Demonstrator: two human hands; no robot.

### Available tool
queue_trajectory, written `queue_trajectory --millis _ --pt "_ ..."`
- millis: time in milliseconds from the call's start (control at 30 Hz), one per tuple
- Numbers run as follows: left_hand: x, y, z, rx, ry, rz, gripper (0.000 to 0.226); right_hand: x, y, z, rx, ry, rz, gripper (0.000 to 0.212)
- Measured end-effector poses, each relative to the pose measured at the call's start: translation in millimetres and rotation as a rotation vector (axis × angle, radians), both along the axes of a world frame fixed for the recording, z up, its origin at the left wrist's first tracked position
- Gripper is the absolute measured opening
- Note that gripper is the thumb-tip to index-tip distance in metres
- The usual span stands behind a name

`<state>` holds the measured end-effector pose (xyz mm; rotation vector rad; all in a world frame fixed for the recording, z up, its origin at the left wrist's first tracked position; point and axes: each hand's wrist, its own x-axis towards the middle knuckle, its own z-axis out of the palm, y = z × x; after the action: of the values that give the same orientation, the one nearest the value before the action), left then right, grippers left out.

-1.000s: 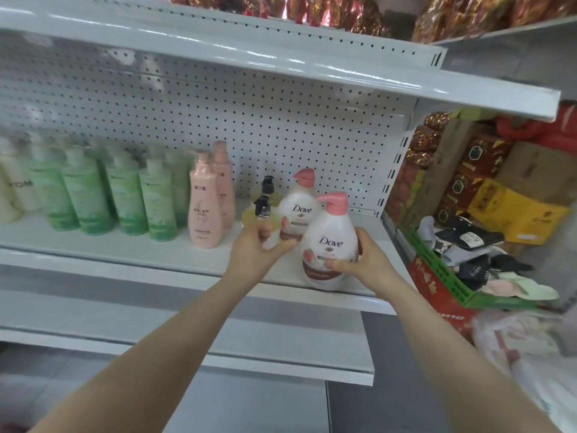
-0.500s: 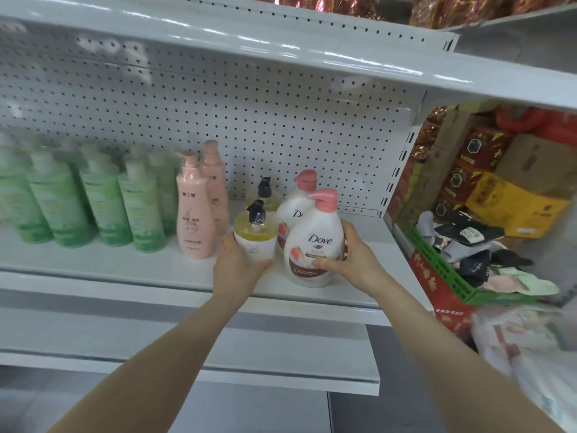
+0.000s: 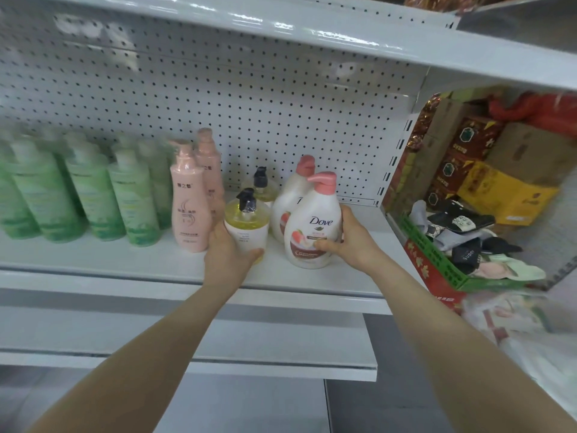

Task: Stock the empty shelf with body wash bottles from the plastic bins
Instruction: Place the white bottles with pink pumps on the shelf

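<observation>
On the white shelf my left hand grips a round yellow bottle with a black pump, standing at the front. My right hand grips a white Dove bottle with a pink pump, standing upright beside it. Behind these stand a second yellow bottle and a second Dove bottle. To their left stand two tall pink bottles and several green bottles.
A white pegboard wall backs the shelf, and another shelf hangs above. A lower shelf juts out beneath. To the right, a green basket holds socks, with cardboard boxes behind it.
Both bottles came down from the air onto the shelf front. The yellow bottle now stands in front of its twin, the Dove bottle in front of the other Dove bottle.
</observation>
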<state>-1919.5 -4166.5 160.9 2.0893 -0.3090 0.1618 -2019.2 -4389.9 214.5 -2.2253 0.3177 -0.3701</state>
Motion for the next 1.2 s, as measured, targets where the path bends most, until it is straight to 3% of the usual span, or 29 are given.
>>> queue_trajectory --millis 200,500,700,967,1200 --pt "-6 7 6 0.099 0.016 -0.046 0.09 -7 6 6 -0.157 0.049 -0.042 0.081" --pt "-36 37 12 0.286 -0.034 -0.176 0.078 -65 16 12 -0.971 -0.023 -0.14 0.06" --pt "-77 33 29 0.389 -0.275 -0.284 0.074 -117 13 10 -1.211 -0.025 -0.153 0.054" --pt "-143 -4 21 0.483 -0.649 -0.44 0.066 -205 3 -18 -1.218 0.023 -0.202 0.057" --pt "-207 -49 -65 0.497 -0.529 -0.621 0.062 -289 -17 -117 -1.041 0.077 -0.227 0.056"
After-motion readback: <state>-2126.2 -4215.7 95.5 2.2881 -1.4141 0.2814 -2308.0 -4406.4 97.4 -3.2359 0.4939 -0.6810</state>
